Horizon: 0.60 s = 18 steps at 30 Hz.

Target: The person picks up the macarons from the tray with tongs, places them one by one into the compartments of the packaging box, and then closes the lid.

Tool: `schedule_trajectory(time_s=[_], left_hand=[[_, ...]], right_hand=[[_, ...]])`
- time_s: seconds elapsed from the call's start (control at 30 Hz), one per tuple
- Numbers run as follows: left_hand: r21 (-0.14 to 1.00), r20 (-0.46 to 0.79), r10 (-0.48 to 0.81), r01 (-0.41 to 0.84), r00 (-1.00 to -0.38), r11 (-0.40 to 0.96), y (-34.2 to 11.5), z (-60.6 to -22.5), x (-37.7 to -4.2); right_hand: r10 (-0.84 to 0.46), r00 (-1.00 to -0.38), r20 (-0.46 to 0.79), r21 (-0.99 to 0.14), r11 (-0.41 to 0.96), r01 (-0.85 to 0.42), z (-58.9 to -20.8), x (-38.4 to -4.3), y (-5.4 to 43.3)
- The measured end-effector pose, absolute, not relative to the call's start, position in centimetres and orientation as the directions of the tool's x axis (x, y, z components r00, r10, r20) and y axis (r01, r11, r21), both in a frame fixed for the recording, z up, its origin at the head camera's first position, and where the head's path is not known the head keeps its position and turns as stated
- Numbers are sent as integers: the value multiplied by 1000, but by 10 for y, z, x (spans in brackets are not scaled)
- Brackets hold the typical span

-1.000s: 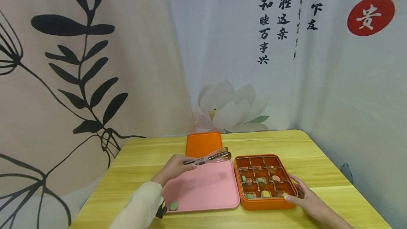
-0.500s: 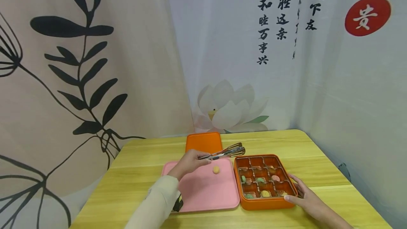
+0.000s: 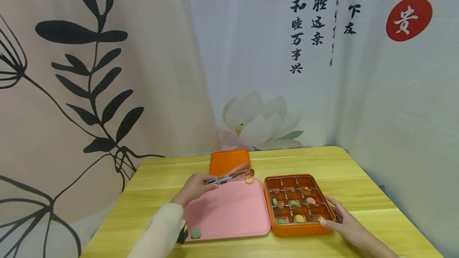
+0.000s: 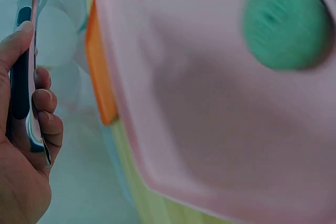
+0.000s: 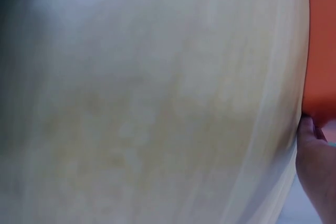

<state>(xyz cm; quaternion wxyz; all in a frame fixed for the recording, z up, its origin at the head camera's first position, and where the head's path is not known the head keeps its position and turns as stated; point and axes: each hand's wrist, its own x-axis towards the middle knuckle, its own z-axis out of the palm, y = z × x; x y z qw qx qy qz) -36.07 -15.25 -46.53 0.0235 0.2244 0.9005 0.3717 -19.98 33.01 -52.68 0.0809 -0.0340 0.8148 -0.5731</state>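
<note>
My left hand (image 3: 196,188) grips metal tongs (image 3: 226,178) above the far part of the pink tray (image 3: 229,210). In the left wrist view, the thumb lies along the dark grip of the tongs and the fingers curl round the other side. The tong tips overlap a small yellow round piece (image 3: 249,180) at the tray's far right corner. A green round piece (image 3: 195,233) lies in the tray's near left corner. My right hand (image 3: 344,222) holds the near right corner of the orange box (image 3: 301,231), thumb on the rim. Several green, yellow and pink pieces sit in its compartments.
An orange lid (image 3: 227,161) lies flat behind the tray. The wooden table (image 3: 373,210) ends at a printed curtain (image 3: 165,71) at the back and sides. The box stands right beside the tray's right edge.
The tongs swung right toward the box, then back left over the tray. The yellow piece now shows nearer the far right corner than half a second ago. The right hand stays on the box.
</note>
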Motion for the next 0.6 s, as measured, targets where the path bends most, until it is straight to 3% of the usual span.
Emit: schedule_trajectory(time_s=[0.33,0.6], left_hand=[[638,169,355,377,-919,672,-168,-489,-369],[622,164,391,403,-906,671,-161,-498,-376]], right_hand=[[-146,-986,-85,-935,354,28,-526,-199,331],[-161,-985,-67,-936,352,6,-528,-199,329]])
